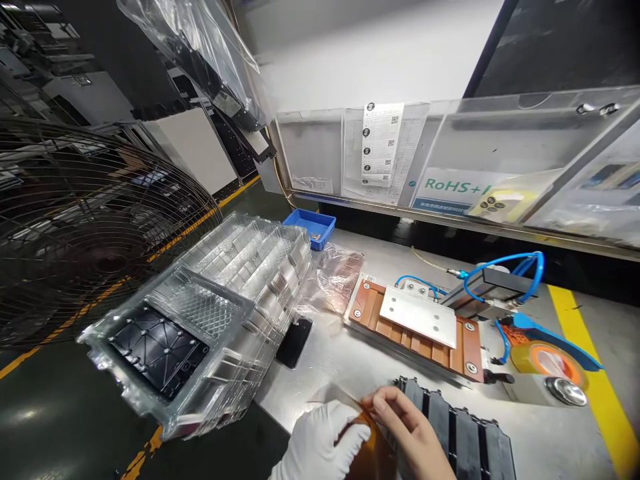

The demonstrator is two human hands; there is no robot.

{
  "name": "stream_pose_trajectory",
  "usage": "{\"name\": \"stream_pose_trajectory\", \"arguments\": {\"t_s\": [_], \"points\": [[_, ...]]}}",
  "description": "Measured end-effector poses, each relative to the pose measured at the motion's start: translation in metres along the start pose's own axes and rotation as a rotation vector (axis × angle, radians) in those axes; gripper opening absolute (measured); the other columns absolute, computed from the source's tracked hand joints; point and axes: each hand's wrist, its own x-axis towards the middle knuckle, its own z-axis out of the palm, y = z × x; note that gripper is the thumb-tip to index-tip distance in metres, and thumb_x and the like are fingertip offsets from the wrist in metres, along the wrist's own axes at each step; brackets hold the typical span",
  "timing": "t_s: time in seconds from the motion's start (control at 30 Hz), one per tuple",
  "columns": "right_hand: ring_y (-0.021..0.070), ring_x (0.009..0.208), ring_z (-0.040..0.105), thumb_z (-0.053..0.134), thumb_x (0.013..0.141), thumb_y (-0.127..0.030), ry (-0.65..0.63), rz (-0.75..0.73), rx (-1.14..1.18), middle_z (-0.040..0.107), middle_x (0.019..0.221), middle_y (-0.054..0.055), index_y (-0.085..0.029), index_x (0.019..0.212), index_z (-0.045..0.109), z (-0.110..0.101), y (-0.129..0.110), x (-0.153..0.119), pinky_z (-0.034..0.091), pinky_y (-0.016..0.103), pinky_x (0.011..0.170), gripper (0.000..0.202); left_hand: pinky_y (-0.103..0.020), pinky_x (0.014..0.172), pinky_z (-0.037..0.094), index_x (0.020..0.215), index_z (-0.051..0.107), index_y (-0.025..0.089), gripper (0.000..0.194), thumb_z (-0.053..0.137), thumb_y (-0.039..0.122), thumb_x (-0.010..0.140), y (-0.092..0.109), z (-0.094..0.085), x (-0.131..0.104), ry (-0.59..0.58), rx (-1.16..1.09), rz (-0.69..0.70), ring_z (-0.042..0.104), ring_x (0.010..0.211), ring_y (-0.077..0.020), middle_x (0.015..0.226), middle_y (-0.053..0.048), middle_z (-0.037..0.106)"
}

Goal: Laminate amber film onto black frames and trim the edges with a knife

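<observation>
At the front edge of the view, my left hand [320, 441], in a white glove, is closed on a sheet of amber film [369, 457]. My right hand [413, 432], bare, pinches the upper edge of the same film between thumb and fingers. The film hangs between both hands, and part of it is hidden by the glove. Just right of my right hand lies a row of black plastic parts [467, 427]. Beyond the hands sits a brown fixture with a white metal plate [419, 316] on top and blue air hoses [540, 273] behind it.
Stacked clear plastic trays [265, 263] at left hold a black part [157, 350]. A phone [295, 342], a clear bag [343, 277] and a blue bin [325, 230] stand nearby. Tape rolls [550, 360] lie at right. A large fan [105, 260] fills the far left.
</observation>
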Motion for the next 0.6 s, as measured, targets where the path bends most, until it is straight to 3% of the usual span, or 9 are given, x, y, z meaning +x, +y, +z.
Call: {"name": "stream_pose_trajectory", "arguments": {"t_s": [0.13, 0.27, 0.37, 0.5, 0.6], "points": [[0.0246, 0.094, 0.067, 0.077, 0.069, -0.058, -0.001, -0.006, -0.031, 0.074, 0.095, 0.007, -0.022, 0.083, 0.071, -0.002, -0.002, -0.001, 0.051, 0.032, 0.088, 0.039, -0.031, 0.074, 0.049, 0.100, 0.069, 0.025, 0.032, 0.044, 0.044, 0.095, 0.001, -0.003, 0.002, -0.057, -0.007, -0.030, 0.067, 0.087, -0.0224, 0.094, -0.007, 0.072], [0.0242, 0.085, 0.067, 0.073, 0.072, -0.060, -0.077, 0.002, -0.184, 0.075, 0.087, 0.007, -0.020, 0.080, 0.074, -0.004, -0.006, 0.000, 0.052, 0.031, 0.080, 0.041, -0.030, 0.077, 0.050, 0.106, 0.071, 0.029, 0.033, 0.043, 0.043, 0.096, 0.007, -0.005, 0.005, -0.071, -0.043, 0.055, 0.068, 0.087, -0.0211, 0.097, -0.005, 0.073], [0.0218, 0.083, 0.065, 0.071, 0.075, -0.059, -0.116, 0.054, -0.154, 0.074, 0.084, 0.006, -0.019, 0.075, 0.073, -0.010, -0.009, 0.003, 0.050, 0.027, 0.076, 0.040, -0.030, 0.076, 0.051, 0.104, 0.072, 0.028, 0.033, 0.044, 0.044, 0.096, 0.014, -0.006, 0.005, -0.050, -0.017, 0.080, 0.068, 0.085, -0.0211, 0.094, -0.005, 0.073], [0.0178, 0.074, 0.063, 0.072, 0.076, -0.057, -0.206, 0.094, -0.159, 0.073, 0.082, 0.004, -0.020, 0.085, 0.074, -0.017, -0.010, 0.007, 0.050, 0.025, 0.070, 0.038, -0.026, 0.078, 0.051, 0.107, 0.071, 0.031, 0.030, 0.046, 0.042, 0.095, 0.021, -0.007, 0.005, -0.020, -0.123, 0.066, 0.068, 0.087, -0.0192, 0.097, -0.003, 0.073], [0.0166, 0.069, 0.060, 0.073, 0.074, -0.058, -0.174, 0.053, -0.188, 0.071, 0.076, 0.004, -0.019, 0.078, 0.074, -0.015, -0.012, 0.007, 0.048, 0.025, 0.067, 0.039, -0.026, 0.076, 0.050, 0.106, 0.071, 0.030, 0.031, 0.045, 0.042, 0.096, 0.022, -0.006, 0.006, -0.055, -0.137, 0.087, 0.068, 0.085, -0.0190, 0.096, -0.003, 0.073]]}}
